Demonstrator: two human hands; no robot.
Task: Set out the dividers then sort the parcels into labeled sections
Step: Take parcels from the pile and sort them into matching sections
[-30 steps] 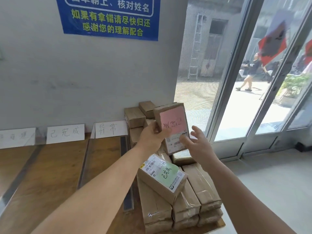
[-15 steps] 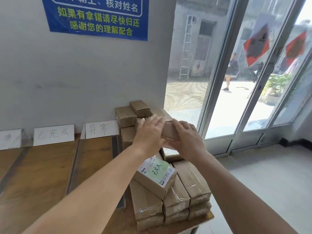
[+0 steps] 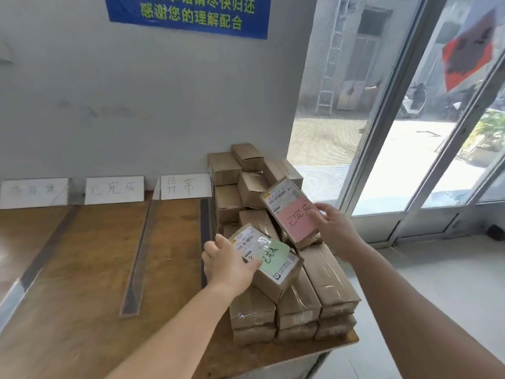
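My right hand (image 3: 334,228) grips a brown parcel with a pink note (image 3: 291,212) by its right edge, tilted above the parcel stack (image 3: 314,294). My left hand (image 3: 228,262) holds the left side of a parcel with a green note (image 3: 269,262) lying on top of the stack. Three handwritten white label cards (image 3: 114,189) (image 3: 185,186) (image 3: 34,192) lean against the wall. Clear divider strips (image 3: 139,255) (image 3: 203,236) lie on the wooden table (image 3: 90,269) between the sections.
More brown boxes (image 3: 237,173) are piled at the back by the wall. The table's right edge (image 3: 328,348) ends beside the stack, with grey floor and glass doors (image 3: 410,132) beyond. A blue poster (image 3: 191,15) hangs on the wall.
Both hands held the pink-note parcel a moment ago. Now only my right hand holds it, turned label-up, and my left hand has dropped onto the green-note parcel.
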